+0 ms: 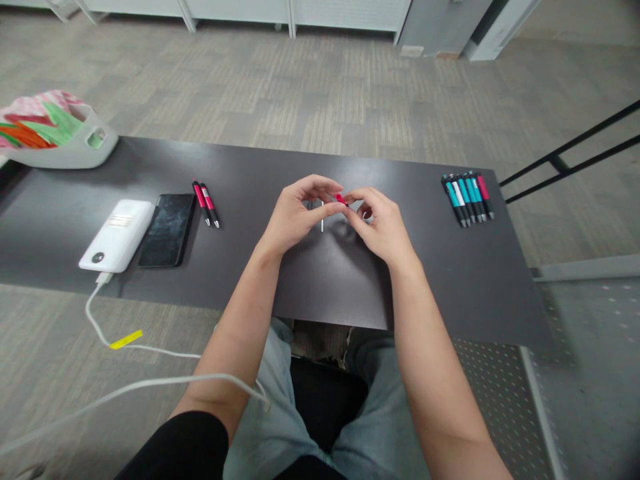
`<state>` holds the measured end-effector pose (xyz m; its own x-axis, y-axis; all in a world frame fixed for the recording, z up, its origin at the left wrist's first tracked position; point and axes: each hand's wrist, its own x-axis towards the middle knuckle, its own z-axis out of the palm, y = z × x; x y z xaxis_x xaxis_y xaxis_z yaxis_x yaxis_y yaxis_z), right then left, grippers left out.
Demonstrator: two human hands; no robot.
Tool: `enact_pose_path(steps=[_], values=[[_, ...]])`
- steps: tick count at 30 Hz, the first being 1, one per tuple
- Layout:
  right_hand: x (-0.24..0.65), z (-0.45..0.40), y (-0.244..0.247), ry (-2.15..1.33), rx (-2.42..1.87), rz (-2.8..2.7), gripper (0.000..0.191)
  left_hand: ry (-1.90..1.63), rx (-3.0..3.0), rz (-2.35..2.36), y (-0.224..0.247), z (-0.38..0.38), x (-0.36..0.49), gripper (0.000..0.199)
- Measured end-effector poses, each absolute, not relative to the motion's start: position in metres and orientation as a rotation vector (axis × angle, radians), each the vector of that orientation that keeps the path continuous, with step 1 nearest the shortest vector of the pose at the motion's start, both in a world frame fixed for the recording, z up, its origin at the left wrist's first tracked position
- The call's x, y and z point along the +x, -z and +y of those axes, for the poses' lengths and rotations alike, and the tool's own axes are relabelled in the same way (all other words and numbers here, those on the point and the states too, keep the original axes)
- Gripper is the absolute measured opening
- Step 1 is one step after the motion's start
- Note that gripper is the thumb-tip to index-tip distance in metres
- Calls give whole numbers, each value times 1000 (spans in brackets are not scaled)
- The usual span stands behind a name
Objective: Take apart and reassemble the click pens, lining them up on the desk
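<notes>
Both hands meet above the middle of the dark table (330, 280). A small red piece (341, 199) sits between their fingertips, mostly covered by them. My left hand (306, 212) pinches it from the left, with thumb and fingers closed. From the right, my right hand (377, 217) grips the same piece between thumb and forefinger. A thin white stick-like item (322, 217) shows just below my left hand's fingers; whether it is held or lies on the table I cannot tell.
Two red pens (206, 203) lie left of my hands, beside a black phone (167, 230) and a white power bank (119, 235) with a cable. Several pens (467, 199) lie in a row at the right. A white basket (95, 143) stands back left.
</notes>
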<state>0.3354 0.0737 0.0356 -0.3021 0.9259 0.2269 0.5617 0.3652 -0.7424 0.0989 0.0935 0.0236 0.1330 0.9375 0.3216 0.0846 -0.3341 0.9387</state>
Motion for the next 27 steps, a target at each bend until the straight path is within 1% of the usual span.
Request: enact_pose_path(steps=[5,7,9,12,16,19,24,27], values=[[333,72,-38,-745,-1335,-1968,35,-1299,1592,1048,-26,93,100,57],[332,72,-39,-750,-1348,-1959,38,-1404,1544,1112,-26,96,99,51],[332,71,-38,-766,-1330,-1992,36,-1544,1470,1188,-25,100,97,47],[330,70,-35,-815,-1260,-2133,32,-1676,1384,1233,-19,108,89,54],[328,71,-28,-787,-1249,-2331,32,-1736,1403,1180,-9,115,79,63],[329,73,-26,-750,-1271,-2352,26,-1740,1428,1195,-6,116,77,59],[333,72,-28,-682,-1427,-2195,14,-1663,1450,1241,-10,110,80,51],[333,73,-25,-635,-1537,-2127,13,-1587,1490,1266,-12,106,83,49]])
